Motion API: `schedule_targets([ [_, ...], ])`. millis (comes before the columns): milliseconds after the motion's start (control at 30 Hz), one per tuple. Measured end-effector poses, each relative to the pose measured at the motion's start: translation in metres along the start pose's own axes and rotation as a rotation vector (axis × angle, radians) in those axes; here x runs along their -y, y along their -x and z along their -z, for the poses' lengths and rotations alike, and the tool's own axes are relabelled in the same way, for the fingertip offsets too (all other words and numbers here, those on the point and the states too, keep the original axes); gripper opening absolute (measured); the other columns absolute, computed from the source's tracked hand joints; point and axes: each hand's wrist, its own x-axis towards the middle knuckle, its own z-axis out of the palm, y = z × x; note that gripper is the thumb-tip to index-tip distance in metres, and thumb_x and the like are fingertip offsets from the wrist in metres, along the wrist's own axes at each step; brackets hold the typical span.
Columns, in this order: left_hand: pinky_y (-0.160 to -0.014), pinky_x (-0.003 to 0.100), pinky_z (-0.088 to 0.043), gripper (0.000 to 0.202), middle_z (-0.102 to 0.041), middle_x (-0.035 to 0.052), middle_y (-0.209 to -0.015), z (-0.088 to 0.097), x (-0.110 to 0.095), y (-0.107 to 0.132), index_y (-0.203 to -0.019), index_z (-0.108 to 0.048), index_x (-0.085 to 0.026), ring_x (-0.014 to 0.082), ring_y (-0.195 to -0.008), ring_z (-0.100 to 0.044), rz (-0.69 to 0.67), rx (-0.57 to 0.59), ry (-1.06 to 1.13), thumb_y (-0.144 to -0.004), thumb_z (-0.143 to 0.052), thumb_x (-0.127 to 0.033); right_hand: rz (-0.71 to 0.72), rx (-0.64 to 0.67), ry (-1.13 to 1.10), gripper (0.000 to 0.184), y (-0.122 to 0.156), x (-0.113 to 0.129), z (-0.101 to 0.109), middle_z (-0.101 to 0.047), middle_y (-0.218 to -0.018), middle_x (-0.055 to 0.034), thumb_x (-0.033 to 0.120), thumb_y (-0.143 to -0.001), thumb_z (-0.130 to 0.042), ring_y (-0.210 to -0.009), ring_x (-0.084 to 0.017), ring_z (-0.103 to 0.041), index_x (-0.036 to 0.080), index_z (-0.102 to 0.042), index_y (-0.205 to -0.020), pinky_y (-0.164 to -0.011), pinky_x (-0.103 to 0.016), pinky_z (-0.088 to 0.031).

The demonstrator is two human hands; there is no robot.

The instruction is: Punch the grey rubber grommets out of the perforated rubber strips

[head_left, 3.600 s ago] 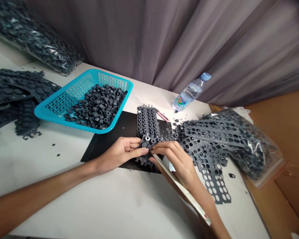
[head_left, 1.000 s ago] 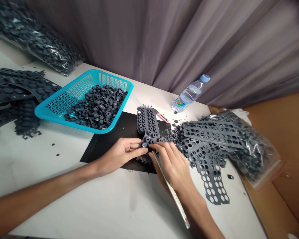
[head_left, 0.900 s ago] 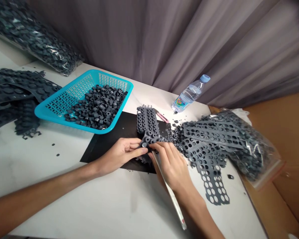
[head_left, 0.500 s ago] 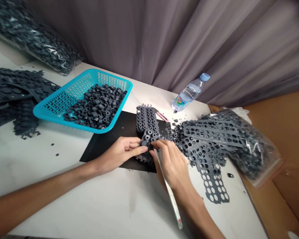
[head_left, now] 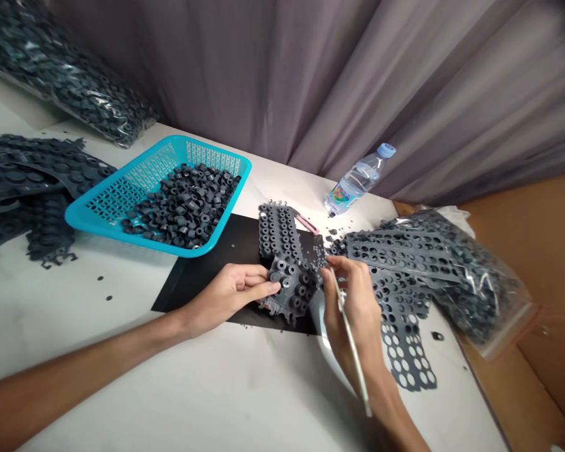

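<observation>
My left hand [head_left: 240, 289] pinches the left edge of a dark grey moulded rubber sheet [head_left: 289, 285] covered in round, ring-like parts. The sheet is bent, its near part tilted up over the black mat [head_left: 193, 276], and a flat stretch of rubber with rows of rings [head_left: 279, 232] lies just behind. To the right of the sheet and apart from it, my right hand [head_left: 355, 295] is closed around a thin whitish stick-like tool [head_left: 353, 351]. The tool's back end points toward me; its tip is hidden by the fingers. Small dark bits [head_left: 317, 254] lie on the mat near that hand.
A blue basket [head_left: 188, 252] holds many loose dark rubber rings. Punched-out sheets [head_left: 400, 251] and a clear bag of parts [head_left: 475, 295] lie right. Behind are a water bottle [head_left: 358, 182] and a pink cutter [head_left: 306, 223]. More sheets [head_left: 42, 182] and a filled bag [head_left: 75, 81] are left.
My right hand has moved right, away from the rubber sheet, taking the stick-like tool along. More of the sheet's near part now shows. My left hand keeps its hold.
</observation>
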Motion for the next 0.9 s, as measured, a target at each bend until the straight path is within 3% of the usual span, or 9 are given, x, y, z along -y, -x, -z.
schedule_targets([
  [167, -0.092, 0.031, -0.053, 0.028, -0.077, 0.0083, -0.107, 0.002, 0.001, -0.001, -0.104, -0.075, -0.014, 0.0229, -0.103, -0.071, 0.006, 0.005, 0.037, -0.092, -0.073, -0.040, -0.043, -0.063, -0.098, 0.022, -0.010, -0.010, 0.013, -0.065, -0.106, -0.0068, 0.035, -0.104, -0.055, -0.090, -0.020, -0.065, 0.021, -0.062, -0.119, -0.078, -0.036, -0.056],
  [333, -0.088, 0.029, -0.052, 0.030, -0.077, 0.0084, -0.107, 0.001, 0.000, -0.001, -0.104, -0.074, -0.014, 0.0213, -0.099, -0.070, -0.006, -0.010, 0.040, -0.092, -0.073, -0.042, 0.091, 0.003, -0.244, 0.018, -0.007, -0.001, 0.014, -0.068, -0.097, -0.0046, 0.028, -0.101, -0.062, -0.082, -0.017, -0.066, 0.022, -0.067, -0.117, -0.074, -0.033, -0.056],
  [567, -0.067, 0.023, -0.041, 0.028, -0.062, -0.0020, -0.075, -0.001, -0.001, -0.002, -0.085, -0.063, -0.015, 0.0118, -0.071, -0.054, -0.070, -0.086, 0.000, -0.094, -0.070, -0.041, 0.293, 0.108, -0.270, 0.010, 0.000, 0.015, 0.010, -0.074, -0.096, -0.0030, 0.017, -0.097, -0.068, -0.085, -0.017, -0.069, 0.023, -0.065, -0.105, -0.077, -0.031, -0.057],
  [767, -0.064, 0.022, -0.037, 0.035, -0.049, -0.0053, -0.069, -0.003, 0.000, -0.001, -0.077, -0.050, -0.018, 0.0103, -0.067, -0.045, -0.094, -0.120, -0.005, -0.094, -0.069, -0.041, 0.370, 0.107, -0.214, 0.011, 0.000, 0.012, 0.003, -0.075, -0.097, -0.0044, 0.019, -0.096, -0.068, -0.088, -0.019, -0.069, 0.023, -0.064, -0.106, -0.077, -0.032, -0.057],
  [900, -0.065, 0.022, -0.038, 0.033, -0.053, -0.0047, -0.071, -0.002, 0.002, -0.001, -0.080, -0.053, -0.017, 0.0106, -0.068, -0.048, -0.096, -0.104, -0.003, -0.095, -0.069, -0.042, 0.382, 0.124, -0.181, 0.011, -0.001, 0.012, 0.003, -0.075, -0.098, -0.0049, 0.019, -0.097, -0.068, -0.088, -0.019, -0.068, 0.022, -0.064, -0.107, -0.077, -0.032, -0.057],
])
